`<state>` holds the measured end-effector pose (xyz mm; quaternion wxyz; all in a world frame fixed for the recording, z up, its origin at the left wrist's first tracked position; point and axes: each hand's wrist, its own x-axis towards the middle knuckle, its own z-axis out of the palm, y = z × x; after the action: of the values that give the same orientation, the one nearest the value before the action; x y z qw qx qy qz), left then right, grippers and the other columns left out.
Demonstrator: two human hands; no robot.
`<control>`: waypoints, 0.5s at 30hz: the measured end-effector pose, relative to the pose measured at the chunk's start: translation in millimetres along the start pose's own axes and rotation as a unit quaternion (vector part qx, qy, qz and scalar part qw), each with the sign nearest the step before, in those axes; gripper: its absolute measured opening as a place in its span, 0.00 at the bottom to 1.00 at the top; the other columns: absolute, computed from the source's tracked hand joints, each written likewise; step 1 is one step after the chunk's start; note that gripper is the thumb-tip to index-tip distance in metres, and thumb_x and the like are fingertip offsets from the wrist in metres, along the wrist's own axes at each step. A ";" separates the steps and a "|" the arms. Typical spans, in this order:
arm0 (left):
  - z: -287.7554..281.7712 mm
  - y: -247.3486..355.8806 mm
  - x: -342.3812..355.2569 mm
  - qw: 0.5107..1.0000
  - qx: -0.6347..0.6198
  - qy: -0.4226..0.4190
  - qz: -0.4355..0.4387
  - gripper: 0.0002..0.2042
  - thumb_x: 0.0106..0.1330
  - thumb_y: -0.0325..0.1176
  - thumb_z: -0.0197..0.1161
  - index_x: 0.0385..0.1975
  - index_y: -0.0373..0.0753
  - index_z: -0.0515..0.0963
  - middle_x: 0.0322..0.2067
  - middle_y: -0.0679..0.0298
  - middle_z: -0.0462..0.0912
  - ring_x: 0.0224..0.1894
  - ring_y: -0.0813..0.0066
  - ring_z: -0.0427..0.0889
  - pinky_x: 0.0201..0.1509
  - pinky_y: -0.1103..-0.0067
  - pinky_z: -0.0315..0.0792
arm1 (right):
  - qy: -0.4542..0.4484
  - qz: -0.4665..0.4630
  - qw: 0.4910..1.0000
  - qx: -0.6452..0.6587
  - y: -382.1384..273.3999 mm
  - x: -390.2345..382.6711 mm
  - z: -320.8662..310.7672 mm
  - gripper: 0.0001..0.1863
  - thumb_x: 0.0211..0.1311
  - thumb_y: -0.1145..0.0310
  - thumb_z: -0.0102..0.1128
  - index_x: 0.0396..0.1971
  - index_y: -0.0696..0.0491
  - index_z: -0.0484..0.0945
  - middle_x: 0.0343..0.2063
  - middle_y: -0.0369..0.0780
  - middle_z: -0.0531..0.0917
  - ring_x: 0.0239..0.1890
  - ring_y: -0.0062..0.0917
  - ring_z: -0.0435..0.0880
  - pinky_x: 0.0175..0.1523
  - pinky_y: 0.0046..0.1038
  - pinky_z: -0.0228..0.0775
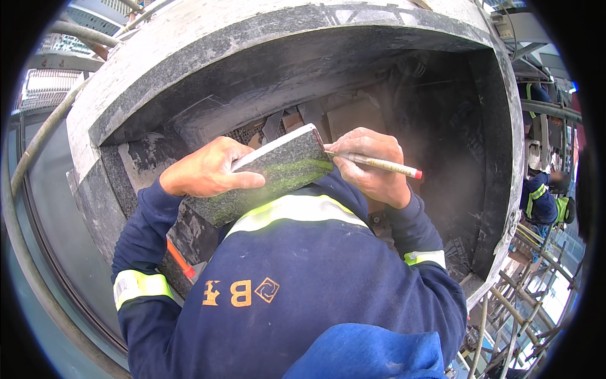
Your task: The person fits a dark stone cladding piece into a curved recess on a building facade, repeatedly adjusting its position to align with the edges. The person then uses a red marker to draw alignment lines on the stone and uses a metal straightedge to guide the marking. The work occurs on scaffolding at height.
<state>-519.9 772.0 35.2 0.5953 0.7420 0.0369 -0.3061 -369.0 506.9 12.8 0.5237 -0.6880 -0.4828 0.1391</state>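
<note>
Head view: the left hand [208,170] clamps a stone slab [268,174] from above, tilted inside the stone recess [435,145], steadying it. The right hand [372,165] pinches a pencil [382,165], its tip at the slab's right edge for marking.

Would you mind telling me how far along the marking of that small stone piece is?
Done: the large grey stone surround already stands around the dark recess. In hand: the left hand holds a small grey stone slab steady, while the right hand puts the tip of a pencil to its upper edge. Left: the slab is not yet set anywhere; it is held free in front of the recess. No finished mark is visible.
</note>
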 end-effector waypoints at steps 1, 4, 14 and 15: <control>0.2 -0.6 -0.1 1.000 -0.003 0.001 0.002 0.24 0.65 0.47 0.68 0.41 0.26 0.82 0.28 0.62 0.83 0.31 0.79 0.75 0.37 0.76 0.72 | 0.001 -0.004 1.000 -0.001 1.0 -0.4 0.1 0.11 0.44 0.83 0.68 0.31 0.58 0.85 0.28 0.42 0.86 0.28 0.26 0.87 0.32 0.23 0.79; 1.1 -3.1 -0.1 1.000 -0.013 0.006 0.009 0.24 0.65 0.48 0.68 0.41 0.26 0.82 0.27 0.62 0.82 0.31 0.79 0.75 0.37 0.76 0.72 | 0.003 -0.010 1.000 0.000 3.0 -1.1 0.9 0.11 0.43 0.83 0.68 0.31 0.58 0.85 0.28 0.42 0.86 0.28 0.26 0.87 0.32 0.23 0.80; -1.0 -2.3 -0.6 1.000 -0.010 0.008 0.005 0.23 0.65 0.47 0.68 0.40 0.27 0.81 0.28 0.63 0.82 0.31 0.79 0.75 0.37 0.76 0.72 | -0.004 -0.002 1.000 -0.018 -2.4 6.7 -0.5 0.10 0.44 0.82 0.68 0.30 0.58 0.85 0.28 0.41 0.86 0.27 0.26 0.87 0.32 0.22 0.80; -0.7 -2.4 -0.6 1.000 -0.017 0.008 0.007 0.23 0.65 0.47 0.68 0.40 0.27 0.81 0.28 0.63 0.82 0.32 0.79 0.75 0.37 0.76 0.72 | -0.007 -0.005 1.000 -0.021 -2.2 6.3 -1.0 0.10 0.45 0.82 0.68 0.30 0.58 0.85 0.28 0.41 0.86 0.27 0.25 0.87 0.32 0.22 0.80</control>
<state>-521.2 773.5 33.5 0.6099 0.7342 0.0415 -0.2955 -366.3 511.4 17.1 0.5064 -0.6951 -0.4930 0.1313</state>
